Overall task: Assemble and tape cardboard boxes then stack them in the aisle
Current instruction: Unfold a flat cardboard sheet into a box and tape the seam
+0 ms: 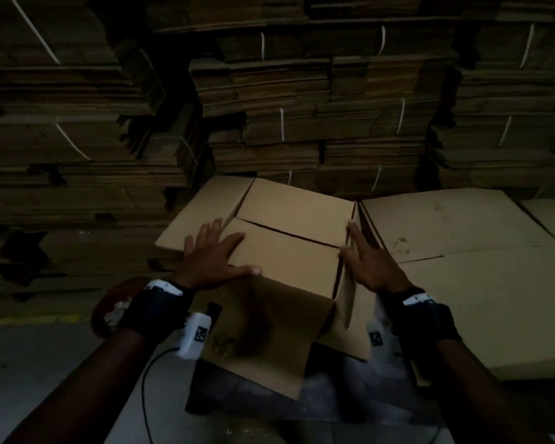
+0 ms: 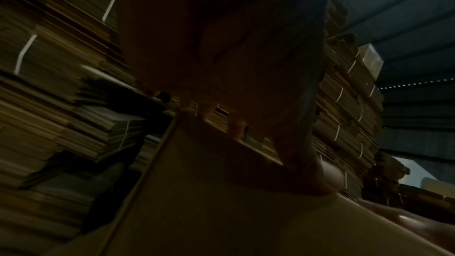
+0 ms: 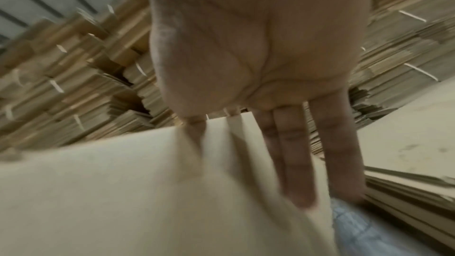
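— Bundled flat cartons (image 1: 302,91), strapped with white bands, wall in the dim aisle behind; what stands in front of them?

— One cardboard box (image 1: 285,251), half built, on a low surface that I cannot make out in the dark, with the grey floor (image 1: 45,363) below. A stack of flat sheets (image 1: 478,267) lies just to its right.

— Where are the hands?

— The left hand (image 1: 213,254) lies flat on the near top flap (image 1: 282,254), fingers spread and straight, pressing it down. The right hand (image 1: 370,264) sits against the box's right edge, fingers extended along the side flap (image 1: 345,299); the right wrist view shows them straight, gripping nothing.

— So which step is this?

— Folding the flaps shut, I judge. The two long flaps meet at a seam (image 1: 289,230) that runs left to right, slightly downhill toward the right. No tape is on it yet.

— And the box's lie?

— Its long axis follows that seam, across the person's front; the closed face points up.

— Next move?

— Likely holding both flaps level and bringing tape along the seam. A reddish round object (image 1: 104,312) by the left wrist may be a tape dispenser, but I cannot tell.
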The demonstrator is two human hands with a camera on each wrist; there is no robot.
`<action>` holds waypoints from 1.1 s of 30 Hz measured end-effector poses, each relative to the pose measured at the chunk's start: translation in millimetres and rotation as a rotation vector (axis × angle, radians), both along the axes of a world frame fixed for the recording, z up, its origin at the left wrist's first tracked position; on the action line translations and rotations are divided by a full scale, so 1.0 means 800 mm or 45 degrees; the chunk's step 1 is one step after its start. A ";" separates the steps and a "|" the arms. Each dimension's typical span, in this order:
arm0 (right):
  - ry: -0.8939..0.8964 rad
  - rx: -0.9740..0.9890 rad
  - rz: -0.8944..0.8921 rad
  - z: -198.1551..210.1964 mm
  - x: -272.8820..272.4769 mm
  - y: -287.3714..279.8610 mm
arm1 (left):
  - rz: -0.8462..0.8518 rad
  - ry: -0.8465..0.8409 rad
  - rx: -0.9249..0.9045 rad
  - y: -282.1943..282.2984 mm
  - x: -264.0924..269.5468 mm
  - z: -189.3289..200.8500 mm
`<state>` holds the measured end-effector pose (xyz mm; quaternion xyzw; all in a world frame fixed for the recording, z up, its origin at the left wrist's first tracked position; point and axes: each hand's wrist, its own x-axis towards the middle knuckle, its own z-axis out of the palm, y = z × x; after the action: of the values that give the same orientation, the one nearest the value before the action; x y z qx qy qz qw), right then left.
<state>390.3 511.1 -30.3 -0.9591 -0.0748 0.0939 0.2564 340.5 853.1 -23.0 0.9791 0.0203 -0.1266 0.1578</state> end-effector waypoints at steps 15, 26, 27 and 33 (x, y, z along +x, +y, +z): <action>-0.711 -0.147 0.155 -0.024 -0.072 0.019 | -0.413 -0.454 0.130 -0.036 0.072 0.034; -0.410 -0.256 0.195 0.000 -0.054 0.007 | -0.856 -0.101 0.462 -0.090 0.041 0.013; -0.390 -0.245 0.198 0.001 -0.054 0.005 | -0.867 -0.100 0.466 -0.091 0.040 0.014; -0.350 -0.101 0.220 0.031 -0.040 0.009 | -0.846 -0.155 0.431 -0.093 0.038 0.024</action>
<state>358.1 518.5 -5.6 -0.9623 -0.1875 -0.0135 0.1965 371.0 778.5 -3.8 0.9503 -0.2872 -0.1073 -0.0549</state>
